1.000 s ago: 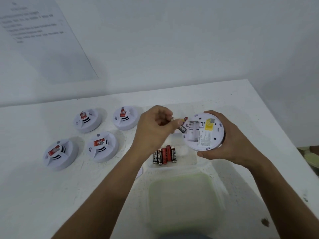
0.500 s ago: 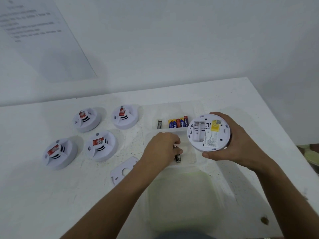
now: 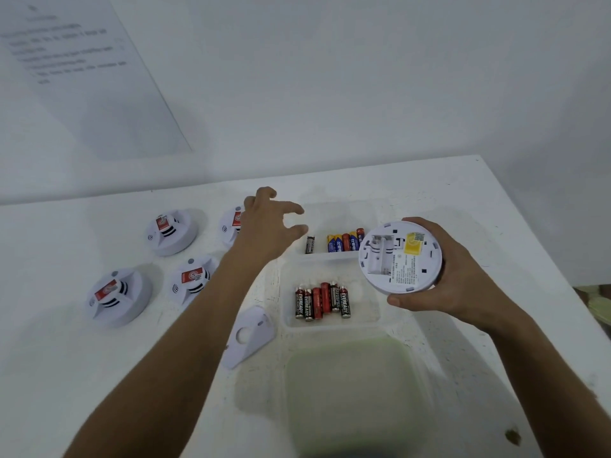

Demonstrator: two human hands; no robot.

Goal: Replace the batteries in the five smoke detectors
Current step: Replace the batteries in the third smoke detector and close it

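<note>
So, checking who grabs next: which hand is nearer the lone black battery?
Left. The left hand hovers just beside the black battery; the right hand holds the detector farther off.

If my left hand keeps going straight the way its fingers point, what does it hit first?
Most likely the lone black battery in the far tray compartment: the left hand is open, fingertips aimed right toward it, just short. The blue and red batteries lie beyond. Height above the tray is unclear from this one view.
</note>
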